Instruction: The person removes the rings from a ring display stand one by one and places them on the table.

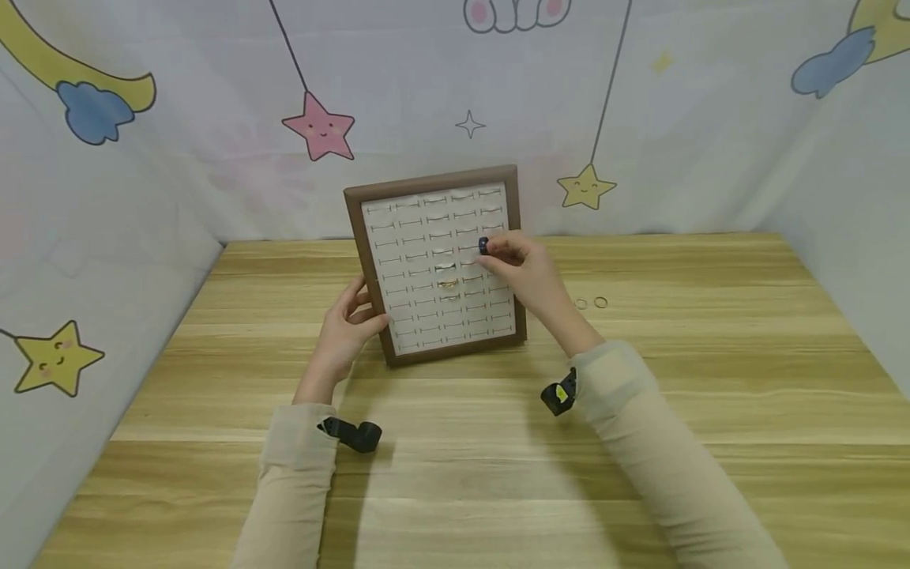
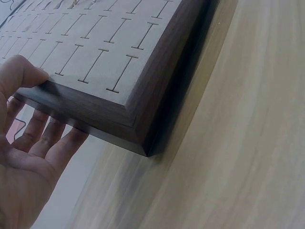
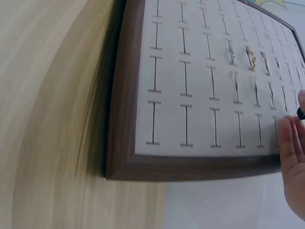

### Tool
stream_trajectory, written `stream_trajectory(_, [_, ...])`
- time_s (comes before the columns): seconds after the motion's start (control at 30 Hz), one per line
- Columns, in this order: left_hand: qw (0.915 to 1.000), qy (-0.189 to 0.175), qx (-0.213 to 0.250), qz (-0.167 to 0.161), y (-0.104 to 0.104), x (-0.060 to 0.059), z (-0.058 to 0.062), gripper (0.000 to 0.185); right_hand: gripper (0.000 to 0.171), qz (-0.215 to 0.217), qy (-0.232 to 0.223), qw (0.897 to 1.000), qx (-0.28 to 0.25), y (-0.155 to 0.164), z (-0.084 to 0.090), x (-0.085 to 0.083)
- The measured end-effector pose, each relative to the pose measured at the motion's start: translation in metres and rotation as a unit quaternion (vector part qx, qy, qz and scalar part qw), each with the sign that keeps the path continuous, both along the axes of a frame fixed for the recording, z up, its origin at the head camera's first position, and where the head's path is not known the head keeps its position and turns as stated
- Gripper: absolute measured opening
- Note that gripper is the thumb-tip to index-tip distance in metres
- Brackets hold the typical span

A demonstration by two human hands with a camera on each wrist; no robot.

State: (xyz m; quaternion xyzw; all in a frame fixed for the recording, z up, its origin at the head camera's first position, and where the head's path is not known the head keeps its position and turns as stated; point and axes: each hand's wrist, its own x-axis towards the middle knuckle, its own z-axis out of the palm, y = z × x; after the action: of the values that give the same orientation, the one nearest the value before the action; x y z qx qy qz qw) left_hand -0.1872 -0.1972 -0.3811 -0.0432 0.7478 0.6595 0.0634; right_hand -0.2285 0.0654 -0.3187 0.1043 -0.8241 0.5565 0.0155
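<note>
The left hand point(image 1: 346, 325) grips the left edge of the ring display board point(image 1: 380, 296), thumb on the front and fingers point(image 2: 45, 138) curled behind, holding it tilted up at the centre of the bench point(image 1: 455, 474). Right of centre, the right hand point(image 1: 526, 273) pinches a dark ring point(image 1: 483, 246) against the board's upper right slots. Two loose rings point(image 1: 592, 303) lie on the bench further right

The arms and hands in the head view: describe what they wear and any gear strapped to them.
Both arms wear long, light beige sleeves reaching to the wrists. The left hand and right hand are bare, with no gloves. A small black device sits at the left wrist; another black device at the right wrist carries a yellow-green marking. No cables show.
</note>
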Motion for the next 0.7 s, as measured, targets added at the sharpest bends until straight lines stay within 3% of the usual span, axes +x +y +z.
stream_trajectory(0.23, [1.0000,0.002,0.002,0.000,0.000,0.000,0.001,0.079,0.028,-0.036,0.008,0.999,-0.001,0.023,0.000,-0.006])
stream_trajectory(0.43, [1.0000,-0.002,0.002,0.001,0.000,0.001,0.001,0.079,0.043,-0.069,0.030,0.997,-0.032,0.045,-0.003,-0.012])
stream_trajectory(0.7, [1.0000,-0.003,-0.003,0.000,0.001,0.001,0.002,0.080,0.040,-0.128,0.006,0.991,0.046,0.086,-0.020,-0.015])
